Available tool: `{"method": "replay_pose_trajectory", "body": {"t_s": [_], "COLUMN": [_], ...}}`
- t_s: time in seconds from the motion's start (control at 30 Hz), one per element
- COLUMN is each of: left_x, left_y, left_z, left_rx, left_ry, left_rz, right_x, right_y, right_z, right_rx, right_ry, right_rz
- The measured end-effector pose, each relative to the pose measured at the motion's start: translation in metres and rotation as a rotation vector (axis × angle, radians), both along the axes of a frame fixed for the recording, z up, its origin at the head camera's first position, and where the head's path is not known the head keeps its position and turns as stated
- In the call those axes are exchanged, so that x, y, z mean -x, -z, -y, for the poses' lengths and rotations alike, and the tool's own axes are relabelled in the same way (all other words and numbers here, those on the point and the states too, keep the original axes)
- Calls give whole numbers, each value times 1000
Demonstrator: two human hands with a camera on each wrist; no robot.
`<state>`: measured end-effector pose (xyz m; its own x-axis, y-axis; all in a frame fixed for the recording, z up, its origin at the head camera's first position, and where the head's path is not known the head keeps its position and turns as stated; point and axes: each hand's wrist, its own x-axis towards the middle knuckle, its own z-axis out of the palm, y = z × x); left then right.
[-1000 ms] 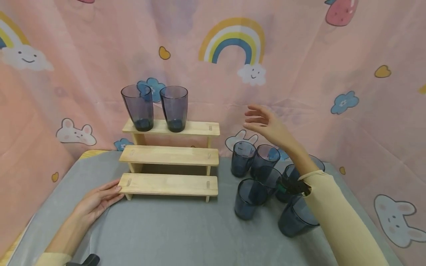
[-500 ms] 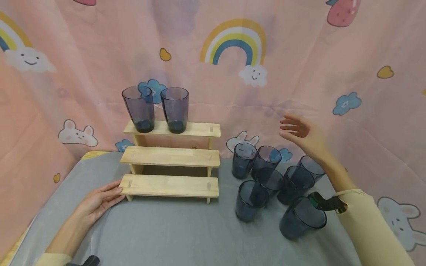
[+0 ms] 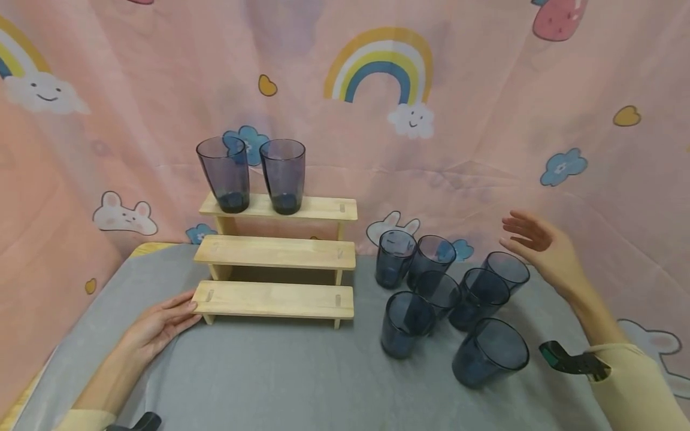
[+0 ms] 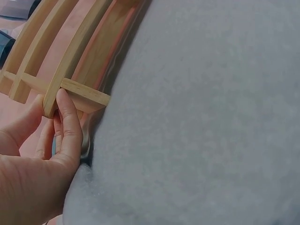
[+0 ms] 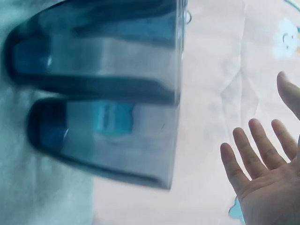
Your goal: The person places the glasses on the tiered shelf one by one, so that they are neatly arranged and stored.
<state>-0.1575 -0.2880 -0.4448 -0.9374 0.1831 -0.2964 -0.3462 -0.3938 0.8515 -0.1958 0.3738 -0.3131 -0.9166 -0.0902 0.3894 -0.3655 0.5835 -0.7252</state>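
Note:
My left hand [image 3: 156, 329] pinches the left end of the lowest board of a three-tier wooden display stand [image 3: 274, 299]. In the left wrist view, the thumb lies on one face of the board [image 4: 56, 93] and the fingers on the other. Two purplish-blue glass tumblers [image 3: 223, 176] stand upright on the top tier, toward its left. My right hand [image 3: 550, 251] holds nothing, its fingers spread in the air to the right of the rearmost-right tumbler [image 3: 507, 272]. In the right wrist view, two tumblers [image 5: 108, 51] lie beside the open palm [image 5: 276, 187].
Several more blue tumblers stand close together on the grey cloth [image 3: 259, 377] right of the stand, including one at the front right [image 3: 487, 356] and one at the front left [image 3: 406, 326]. A pink patterned curtain [image 3: 474, 90] hangs close behind.
My right hand has moved right and down, away from the stand and past the group of tumblers. The left hand stays on the lowest board.

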Motion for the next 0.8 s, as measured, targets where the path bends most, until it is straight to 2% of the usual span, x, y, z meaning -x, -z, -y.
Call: {"method": "replay_pose_trajectory", "body": {"t_s": [0.13, 0.27, 0.47, 0.7, 0.8], "left_x": [0, -1, 0, 1, 0], "left_y": [0, 0, 0, 0, 0], "left_z": [1, 1, 0, 3, 3], "left_rx": [-10, -16, -17, -31, -37], "left_ry": [-1, -11, -12, 2, 8], "left_rz": [-3, 9, 22, 3, -6], "right_x": [-7, -12, -20, -29, -30], "right_y": [9, 22, 42, 60, 68], "right_z": [-12, -24, -43, -49, -50], "right_rx": [-26, -52, -109, -153, -147], "right_ry": [16, 41, 2, 46, 52], "right_rz": [25, 89, 174, 290, 300]}}
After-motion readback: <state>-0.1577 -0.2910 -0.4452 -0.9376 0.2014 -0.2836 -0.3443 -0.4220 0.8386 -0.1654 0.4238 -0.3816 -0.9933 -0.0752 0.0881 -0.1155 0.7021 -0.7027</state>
